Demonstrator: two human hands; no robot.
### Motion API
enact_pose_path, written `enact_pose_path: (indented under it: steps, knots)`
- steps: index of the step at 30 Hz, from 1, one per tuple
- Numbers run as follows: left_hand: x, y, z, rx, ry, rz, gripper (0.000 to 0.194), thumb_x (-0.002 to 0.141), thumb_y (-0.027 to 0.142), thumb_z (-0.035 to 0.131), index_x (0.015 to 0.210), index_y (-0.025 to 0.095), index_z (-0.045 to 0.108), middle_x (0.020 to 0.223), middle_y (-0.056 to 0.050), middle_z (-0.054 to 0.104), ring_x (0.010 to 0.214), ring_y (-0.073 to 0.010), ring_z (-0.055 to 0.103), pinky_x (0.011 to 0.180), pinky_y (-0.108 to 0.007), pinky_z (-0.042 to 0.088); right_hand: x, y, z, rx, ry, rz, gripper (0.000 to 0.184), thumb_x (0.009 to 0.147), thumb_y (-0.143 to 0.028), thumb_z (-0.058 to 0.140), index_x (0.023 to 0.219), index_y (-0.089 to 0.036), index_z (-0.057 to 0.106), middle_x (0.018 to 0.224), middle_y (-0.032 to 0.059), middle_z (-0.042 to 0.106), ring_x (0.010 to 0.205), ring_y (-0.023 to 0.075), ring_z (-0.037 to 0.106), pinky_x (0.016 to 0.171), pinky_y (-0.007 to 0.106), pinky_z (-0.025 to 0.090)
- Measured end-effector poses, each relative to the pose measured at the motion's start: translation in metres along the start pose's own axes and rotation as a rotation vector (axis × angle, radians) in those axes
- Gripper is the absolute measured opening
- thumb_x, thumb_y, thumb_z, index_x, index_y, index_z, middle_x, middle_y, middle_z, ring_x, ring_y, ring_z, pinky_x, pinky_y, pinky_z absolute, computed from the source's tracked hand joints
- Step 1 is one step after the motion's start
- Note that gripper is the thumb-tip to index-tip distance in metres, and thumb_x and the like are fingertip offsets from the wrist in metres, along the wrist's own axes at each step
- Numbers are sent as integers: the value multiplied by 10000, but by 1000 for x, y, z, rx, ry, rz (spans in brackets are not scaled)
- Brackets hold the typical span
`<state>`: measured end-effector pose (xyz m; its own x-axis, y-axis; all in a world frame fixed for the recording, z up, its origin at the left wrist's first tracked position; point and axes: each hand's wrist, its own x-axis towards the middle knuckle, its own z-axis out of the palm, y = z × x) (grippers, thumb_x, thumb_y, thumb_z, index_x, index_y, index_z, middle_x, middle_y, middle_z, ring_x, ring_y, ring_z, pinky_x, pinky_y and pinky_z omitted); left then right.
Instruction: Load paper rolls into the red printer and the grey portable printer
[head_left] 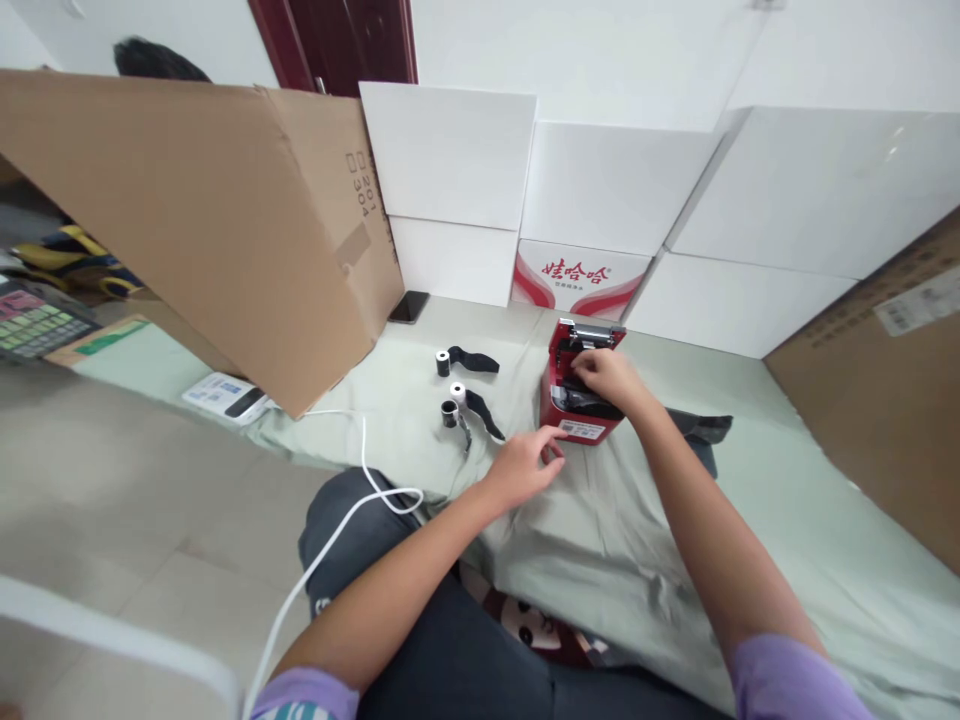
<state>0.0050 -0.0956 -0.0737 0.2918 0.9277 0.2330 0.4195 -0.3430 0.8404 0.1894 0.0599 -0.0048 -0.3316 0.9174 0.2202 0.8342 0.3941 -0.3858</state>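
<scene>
A small red printer-like machine (549, 408) stands on the cloth with its lid raised and a white label on its front. My right hand (609, 378) reaches into it from the right, fingers bent together over the black material inside; what they pinch, if anything, is hidden. My left hand (527, 466) is at the machine's front left corner, index finger stretched toward the label, other fingers loosely curled and apart, holding nothing. To the left lie several small rolls (443, 362) with black ribbon tails (474, 360). Dark film or cloth (703, 428) lies to the machine's right.
White boxes (450, 155) form a wall behind. Large cardboard boxes stand at left (187, 210) and right (892, 400). A black phone (409, 307) lies by the left box. A white cable (365, 450) crosses the front edge beside a white device (225, 396). Someone's hair shows behind the left box.
</scene>
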Motion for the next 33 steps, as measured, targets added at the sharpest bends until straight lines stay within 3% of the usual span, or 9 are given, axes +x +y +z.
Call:
enact_pose_path:
  steps: [2,5,8,12,15,17,21,26,33]
  knots:
    - [0,1,0,21,-1,7,370,885,219,627,1255,231,625,1020,-20,776,856,-180,700,889,-342,535,-1,-1,-9,83,226,-53,285,903,-303,523,1022,-212,765,912,85,790,874,256,709,872,398,537]
    - [0,1,1,49,-4,17,354,891,220,620,1244,233,639,1004,-19,779,866,-188,711,898,-341,534,6,-4,-19,42,394,-107,404,969,-416,461,1197,-203,717,1164,137,759,1152,319,646,1042,484,481]
    - [0,-1,2,73,-4,16,344,897,228,617,1239,235,650,983,-16,777,875,-192,719,906,-340,533,13,-3,-20,-27,301,-92,484,993,-474,426,1315,-193,654,1402,164,655,1380,382,492,1151,627,340]
    - [0,-2,1,85,9,22,327,911,246,611,1234,225,659,989,-25,776,872,-194,718,907,-346,529,-7,-1,-16,-55,213,-117,492,1046,-466,309,1194,-219,707,1231,127,741,1232,333,626,1197,662,248]
    - [0,-1,1,90,25,50,311,923,249,605,1227,215,660,1011,-30,778,882,-194,721,918,-349,515,-36,1,-16,-12,114,-156,586,1058,-525,261,996,-232,764,1020,96,789,1074,289,708,1217,580,299]
    - [0,0,1,105,26,70,299,923,239,609,1216,213,662,1020,-31,781,896,-195,726,931,-353,501,-49,2,-18,63,61,-128,646,1053,-570,231,953,-246,781,1013,95,799,1098,294,712,1201,543,352]
    - [-1,3,-1,138,26,91,280,930,233,606,1203,222,662,1032,-27,784,917,-197,729,935,-359,483,-55,4,-20,150,63,-69,635,1036,-616,238,1104,-284,775,1142,85,789,1179,323,692,1148,551,427]
    - [0,6,-9,154,66,90,261,945,232,574,1192,229,660,1032,-20,782,928,-198,729,948,-365,474,-55,2,-10,70,174,-30,579,1021,-596,319,1313,-246,676,1227,121,754,1252,373,645,1095,574,466]
    - [3,2,-9,151,92,79,245,966,245,554,1183,242,668,1053,-24,778,997,-208,726,984,-374,485,-61,-6,-1,0,228,-19,624,977,-589,437,1393,-146,575,1100,194,757,1170,417,660,950,534,529]
